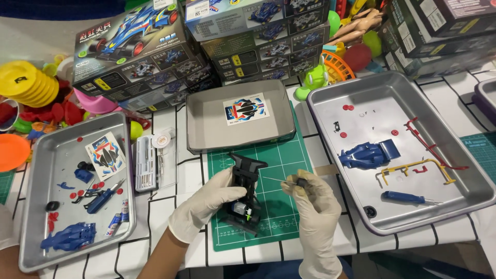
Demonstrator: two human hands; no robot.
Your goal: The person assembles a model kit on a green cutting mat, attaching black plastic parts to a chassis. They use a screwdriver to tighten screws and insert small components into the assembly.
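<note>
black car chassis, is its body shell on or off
Off. The black chassis in the left hand shows its bare motor; a blue shell lies in the right tray.

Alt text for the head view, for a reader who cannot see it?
Two white-gloved hands work over a green cutting mat: the left hand grips a black toy car chassis, the right hand pinches a small dark part. Metal trays of parts flank them.

The place was probably a toy-kit assembly workshop: a green cutting mat (pixel 274 170) and metal trays (pixel 51 170) of sorted parts lay on the surface, with stacked model-car boxes (pixel 134 51) behind.
</note>
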